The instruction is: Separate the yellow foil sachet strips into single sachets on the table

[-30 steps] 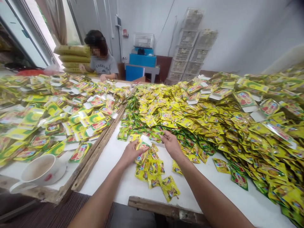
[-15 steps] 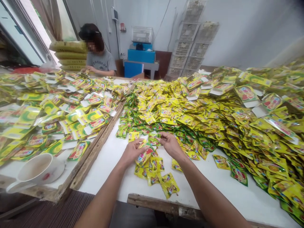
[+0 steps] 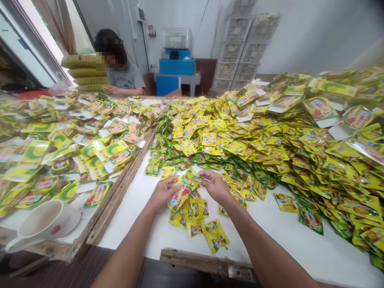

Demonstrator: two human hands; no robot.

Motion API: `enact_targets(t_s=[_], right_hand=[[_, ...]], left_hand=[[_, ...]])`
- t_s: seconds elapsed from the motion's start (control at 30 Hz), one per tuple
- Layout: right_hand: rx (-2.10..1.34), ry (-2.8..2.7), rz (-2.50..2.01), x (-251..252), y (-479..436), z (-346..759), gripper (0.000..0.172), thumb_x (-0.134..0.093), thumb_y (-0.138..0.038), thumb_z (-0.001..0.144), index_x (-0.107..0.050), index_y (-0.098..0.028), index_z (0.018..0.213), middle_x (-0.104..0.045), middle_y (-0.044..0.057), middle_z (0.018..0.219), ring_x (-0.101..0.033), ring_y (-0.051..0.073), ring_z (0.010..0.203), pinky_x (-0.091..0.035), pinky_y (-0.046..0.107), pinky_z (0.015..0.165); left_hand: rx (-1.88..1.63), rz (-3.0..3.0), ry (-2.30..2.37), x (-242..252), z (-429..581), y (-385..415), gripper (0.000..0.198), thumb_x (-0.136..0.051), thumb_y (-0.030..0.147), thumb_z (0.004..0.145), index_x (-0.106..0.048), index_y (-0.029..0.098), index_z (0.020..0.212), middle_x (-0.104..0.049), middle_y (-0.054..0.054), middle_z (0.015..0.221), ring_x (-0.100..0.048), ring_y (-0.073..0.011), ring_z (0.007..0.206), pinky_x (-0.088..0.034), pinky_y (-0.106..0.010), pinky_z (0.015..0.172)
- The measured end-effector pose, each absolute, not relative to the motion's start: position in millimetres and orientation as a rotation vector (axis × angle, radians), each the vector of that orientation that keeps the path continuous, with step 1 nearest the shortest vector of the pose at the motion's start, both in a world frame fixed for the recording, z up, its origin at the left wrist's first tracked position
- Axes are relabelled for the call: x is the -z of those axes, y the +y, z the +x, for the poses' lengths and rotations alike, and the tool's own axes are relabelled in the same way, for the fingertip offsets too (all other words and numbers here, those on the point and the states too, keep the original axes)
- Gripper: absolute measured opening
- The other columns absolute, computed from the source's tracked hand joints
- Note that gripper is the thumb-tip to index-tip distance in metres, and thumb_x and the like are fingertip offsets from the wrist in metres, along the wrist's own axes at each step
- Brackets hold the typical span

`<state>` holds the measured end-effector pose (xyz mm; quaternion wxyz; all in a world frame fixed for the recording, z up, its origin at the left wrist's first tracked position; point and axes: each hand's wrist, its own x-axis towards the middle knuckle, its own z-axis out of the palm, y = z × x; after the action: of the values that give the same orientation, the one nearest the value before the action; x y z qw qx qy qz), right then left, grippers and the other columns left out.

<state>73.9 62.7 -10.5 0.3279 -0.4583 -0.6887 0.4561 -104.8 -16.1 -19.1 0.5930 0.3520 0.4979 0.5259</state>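
My left hand (image 3: 162,193) is closed round a small printed carton (image 3: 179,196), yellow and green with a red fruit picture. At the carton's upper end, a green sachet (image 3: 191,176) is pinched in the fingers of my right hand (image 3: 215,186). Whether the sachet's lower edge is inside the carton or only against it, I cannot tell. Below the carton, several yellow sachets (image 3: 216,236) lie loose on the white tabletop (image 3: 129,218). Just beyond my hands rises a big heap of yellow and green sachets (image 3: 210,138).
Filled-looking cartons (image 3: 99,194) cover the left table, behind a wooden edge strip (image 3: 120,190). A white cup (image 3: 45,222) stands at its near corner. More cartons (image 3: 321,110) lie on the heap at right. Across the table sits a person (image 3: 123,78) by stacked sacks (image 3: 90,72).
The carton has tilted, and the green sachet now shows larger at its upper end. My right hand has shifted slightly down. The view has moved a little.
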Motion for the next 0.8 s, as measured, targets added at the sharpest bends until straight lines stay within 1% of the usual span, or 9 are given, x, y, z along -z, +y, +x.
enact_targets(t_s=[0.1, 0.27, 0.4, 0.47, 0.53, 0.6, 0.67, 0.73, 0.8], right_hand=[[-1.223, -1.843, -1.217, 7.6, 60.1, 70.5, 0.016, -0.065, -0.034, 0.065, -0.067, -0.021, 0.074, -0.056, 0.003, 0.085, -0.055, 0.020, 0.083, -0.043, 0.034, 0.079], [-1.008, -1.928, -1.200, 3.2, 57.1, 63.5, 0.012, -0.065, -0.033, 0.070, -0.069, -0.023, 0.076, -0.062, 0.004, 0.085, -0.052, 0.022, 0.091, -0.040, 0.035, 0.082], [-0.837, -2.061, -1.262, 11.3, 63.9, 64.4, 0.031, -0.058, -0.036, 0.079, -0.065, -0.023, 0.106, -0.064, 0.007, 0.100, -0.052, 0.023, 0.096, -0.039, 0.037, 0.084], [-0.734, -2.195, -1.310, 19.0, 65.6, 63.8, 0.042, -0.062, -0.035, 0.077, -0.060, -0.023, 0.117, -0.062, 0.009, 0.113, -0.048, 0.026, 0.106, -0.037, 0.039, 0.088], [-0.678, -2.358, -1.292, 26.5, 65.6, 62.6, 0.049, -0.065, -0.029, 0.075, -0.056, -0.023, 0.122, -0.060, 0.010, 0.117, -0.046, 0.027, 0.109, -0.036, 0.040, 0.088], [-0.673, -2.418, -1.294, 31.4, 65.2, 62.7, 0.049, -0.065, -0.020, 0.073, -0.057, -0.023, 0.121, -0.063, 0.010, 0.109, -0.050, 0.025, 0.100, -0.038, 0.037, 0.083], [-0.759, -2.310, -1.368, 32.7, 66.2, 65.5, 0.041, -0.064, -0.018, 0.072, -0.060, -0.023, 0.113, -0.064, 0.007, 0.092, -0.053, 0.021, 0.085, -0.039, 0.033, 0.075], [-0.935, -2.059, -1.398, 30.1, 68.7, 70.2, 0.030, -0.063, -0.024, 0.073, -0.060, -0.022, 0.102, -0.057, 0.002, 0.075, -0.050, 0.017, 0.068, -0.039, 0.029, 0.064], [-1.082, -1.768, -1.308, 24.4, 71.1, 73.8, 0.028, -0.064, -0.034, 0.071, -0.057, -0.021, 0.095, -0.046, -0.003, 0.064, -0.043, 0.013, 0.058, -0.037, 0.026, 0.055]], left_hand=[[-1.188, 0.834, 1.127, 16.7, -105.8, -16.8, 0.055, -0.075, 0.041, 0.065, -0.061, 0.014, 0.110, -0.073, -0.008, 0.090, -0.069, -0.0227, 0.078, -0.052, -0.035, 0.077], [-1.201, 0.799, 1.177, 11.8, -109.3, -16.5, 0.067, -0.077, 0.043, 0.061, -0.056, 0.013, 0.117, -0.073, -0.008, 0.090, -0.069, -0.0219, 0.076, -0.052, -0.034, 0.075], [-1.208, 0.741, 1.301, 11.5, -114.4, -16.8, 0.084, -0.080, 0.043, 0.056, -0.048, 0.012, 0.127, -0.072, -0.004, 0.073, -0.067, -0.0200, 0.065, -0.051, -0.031, 0.066], [-1.236, 0.723, 1.355, 13.1, -117.6, -17.1, 0.087, -0.080, 0.042, 0.055, -0.046, 0.013, 0.129, -0.071, -0.002, 0.068, -0.066, -0.0189, 0.062, -0.050, -0.029, 0.062], [-1.260, 0.723, 1.397, 14.9, -120.9, -17.2, 0.087, -0.080, 0.042, 0.056, -0.046, 0.013, 0.130, -0.071, -0.002, 0.067, -0.066, -0.0184, 0.061, -0.049, -0.027, 0.060], [-1.255, 0.731, 1.437, 16.2, -123.7, -17.1, 0.085, -0.079, 0.042, 0.056, -0.046, 0.013, 0.130, -0.070, -0.001, 0.066, -0.066, -0.0184, 0.061, -0.048, -0.027, 0.059], [-1.232, 0.735, 1.477, 17.2, -125.3, -16.9, 0.084, -0.079, 0.043, 0.056, -0.048, 0.012, 0.128, -0.069, -0.001, 0.064, -0.065, -0.0182, 0.060, -0.048, -0.027, 0.059], [-1.216, 0.745, 1.512, 18.3, -125.1, -16.7, 0.080, -0.078, 0.043, 0.057, -0.051, 0.011, 0.125, -0.068, 0.000, 0.062, -0.065, -0.0181, 0.059, -0.047, -0.028, 0.059], [-1.209, 0.769, 1.515, 19.1, -123.0, -16.8, 0.076, -0.078, 0.042, 0.058, -0.053, 0.011, 0.123, -0.068, 0.000, 0.062, -0.065, -0.0187, 0.061, -0.047, -0.028, 0.060]])
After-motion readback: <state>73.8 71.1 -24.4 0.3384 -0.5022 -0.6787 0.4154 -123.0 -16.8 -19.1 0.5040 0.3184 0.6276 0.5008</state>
